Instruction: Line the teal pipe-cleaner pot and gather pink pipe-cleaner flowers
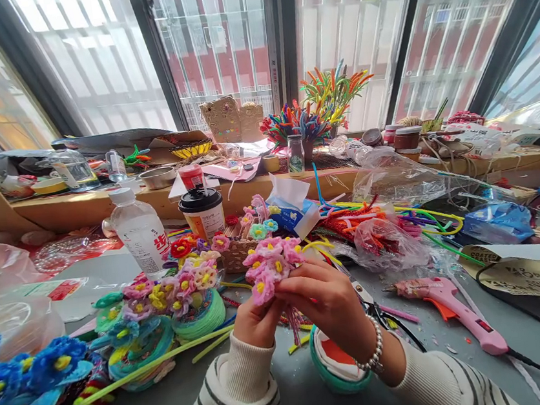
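Note:
A bunch of pink pipe-cleaner flowers (273, 264) with yellow centres is held up in front of me. My left hand (255, 320) is closed around its stems from below. The fingers of my right hand (327, 300) pinch the bunch just under the blossoms. Thin stems (292, 323) hang down between the two hands. Below my right wrist stands a small green-rimmed pot (342, 383) with white and orange inside. Scissors (362, 293) lie partly hidden behind my right hand. Finished pipe-cleaner flower pots (199, 314) stand to the left of my hands.
A pink glue gun (458, 311) with a black cord lies at the right. A plastic bottle (141, 233) and a lidded cup (202, 213) stand behind the flower pots. Loose pipe cleaners (361, 228) and plastic wrap crowd the back. Blue flowers (49, 364) fill the left front.

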The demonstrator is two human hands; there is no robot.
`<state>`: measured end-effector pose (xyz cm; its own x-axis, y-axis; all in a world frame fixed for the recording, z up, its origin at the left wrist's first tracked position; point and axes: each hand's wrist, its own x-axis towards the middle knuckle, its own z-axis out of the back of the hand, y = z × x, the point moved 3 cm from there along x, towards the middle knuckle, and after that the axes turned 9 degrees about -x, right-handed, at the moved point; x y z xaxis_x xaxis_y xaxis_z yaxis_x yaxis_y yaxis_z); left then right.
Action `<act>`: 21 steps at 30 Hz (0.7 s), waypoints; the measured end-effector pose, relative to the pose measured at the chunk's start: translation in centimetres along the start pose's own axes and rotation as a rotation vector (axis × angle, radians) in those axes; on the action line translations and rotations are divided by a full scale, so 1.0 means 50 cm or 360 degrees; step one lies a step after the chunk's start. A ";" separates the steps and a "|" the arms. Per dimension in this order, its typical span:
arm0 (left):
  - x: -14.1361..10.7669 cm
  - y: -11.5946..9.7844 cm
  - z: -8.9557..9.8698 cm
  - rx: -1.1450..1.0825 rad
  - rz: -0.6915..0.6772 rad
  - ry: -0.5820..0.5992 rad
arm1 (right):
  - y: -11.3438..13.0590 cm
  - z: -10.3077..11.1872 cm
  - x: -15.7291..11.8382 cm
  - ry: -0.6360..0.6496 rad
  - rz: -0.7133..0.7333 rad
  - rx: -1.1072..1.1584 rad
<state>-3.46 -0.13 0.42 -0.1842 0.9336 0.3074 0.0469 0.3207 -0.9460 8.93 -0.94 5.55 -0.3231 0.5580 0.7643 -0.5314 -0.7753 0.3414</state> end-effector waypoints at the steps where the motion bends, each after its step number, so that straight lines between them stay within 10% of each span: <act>1: 0.001 0.001 0.003 -0.0004 -0.0016 -0.0045 | -0.002 0.003 0.002 0.0011 0.0012 0.0028; 15: 0.001 0.011 0.011 0.0030 -0.0252 -0.0087 | -0.044 0.008 0.012 0.0310 -0.0469 0.0239; 21: 0.007 -0.001 0.003 0.0194 -0.0538 0.0198 | -0.038 0.003 0.012 0.0395 -0.0240 0.0502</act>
<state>-3.69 0.16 0.55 -0.0483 0.7929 0.6075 -0.1148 0.5997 -0.7919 9.87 0.83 5.45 -0.4595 0.6963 0.5514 -0.3340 -0.7107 0.6191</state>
